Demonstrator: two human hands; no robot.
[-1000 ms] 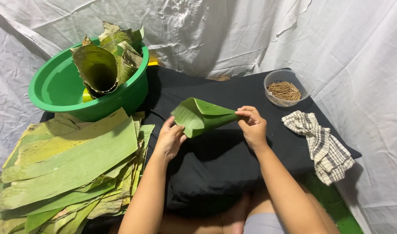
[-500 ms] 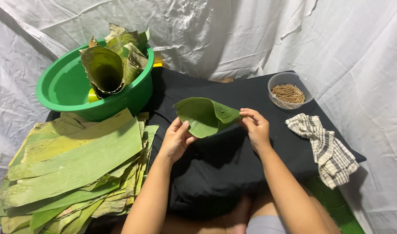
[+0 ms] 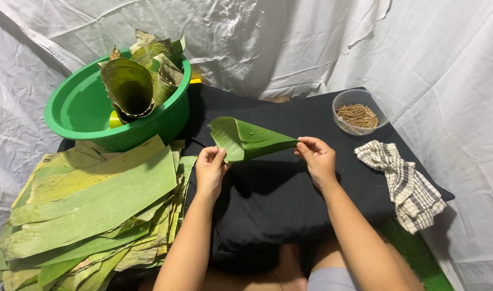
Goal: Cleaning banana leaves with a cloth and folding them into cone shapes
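Folded leaf (image 3: 249, 139) held in the air over the black cloth (image 3: 289, 188), rolled into a cone shape, wide mouth toward the left, narrow tip toward the right. Left hand (image 3: 210, 171) pinches the lower edge of the wide end, thumb on top, grip closed on the leaf. Right hand (image 3: 317, 159) pinches the pointed tip between thumb and fingers, grip closed on the leaf too. Both forearms come up from the bottom edge. Black cloth covers the counter under the hands. Left of it, a leaf stack (image 3: 90, 207) of flat green strips, some yellowed at the edges, fanned out and touching the cloth's left side. Behind the stack, a green basin (image 3: 74, 113) with several rolled leaf cones (image 3: 136, 81) standing in it at the right side, a small yellow thing beside them, can't tell what. Far right on the cloth, a clear bowl (image 3: 359, 112) of thin brown sticks. Near it, a checked towel (image 3: 405, 183) crumpled, hanging off the right edge. White sheet (image 3: 289, 43) behind everything.
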